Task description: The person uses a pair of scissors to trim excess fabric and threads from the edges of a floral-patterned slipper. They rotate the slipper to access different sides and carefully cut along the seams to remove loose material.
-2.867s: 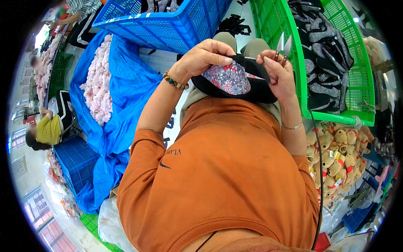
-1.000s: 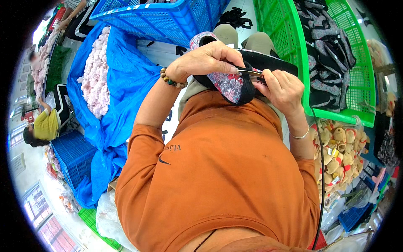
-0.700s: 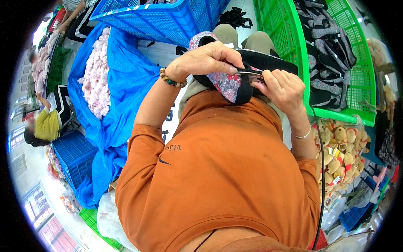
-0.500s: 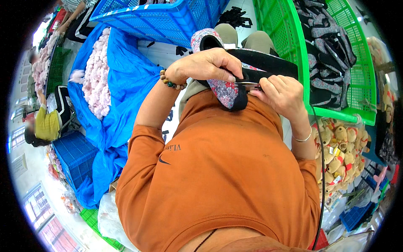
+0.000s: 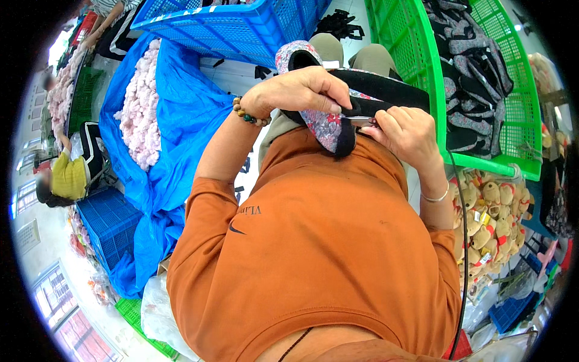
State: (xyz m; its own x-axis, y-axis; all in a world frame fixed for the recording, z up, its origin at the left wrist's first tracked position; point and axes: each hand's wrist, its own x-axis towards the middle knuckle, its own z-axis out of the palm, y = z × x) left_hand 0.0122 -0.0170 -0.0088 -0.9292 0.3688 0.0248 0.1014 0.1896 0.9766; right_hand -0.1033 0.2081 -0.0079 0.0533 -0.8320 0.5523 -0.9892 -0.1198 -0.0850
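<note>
A curved, padded fabric piece [image 5: 322,128], grey with red flower print and black lining, lies across my lap. My left hand [image 5: 301,93] pinches it near its black edge, thumb and fingers closed on the cloth. In my right hand [image 5: 405,134] are small scissors [image 5: 360,121], their handles mostly hidden by my fingers. The metal blades point left and meet the black edge just below my left thumb. A wide black band [image 5: 386,88] of the same piece runs across my knees to the right.
A green crate [image 5: 435,90] full of similar floral-and-black pieces stands close on my right. Ahead is a blue crate [image 5: 241,30]; left, a blue sheet [image 5: 175,114] holds pink fluffy items [image 5: 142,108]. A black cable [image 5: 463,241] hangs beside my right arm. Another person [image 5: 69,176] sits far left.
The scissor blades show less and look closer together against the black edge. The lower end of the fabric piece has turned a little; both hands stay nearly in place.
</note>
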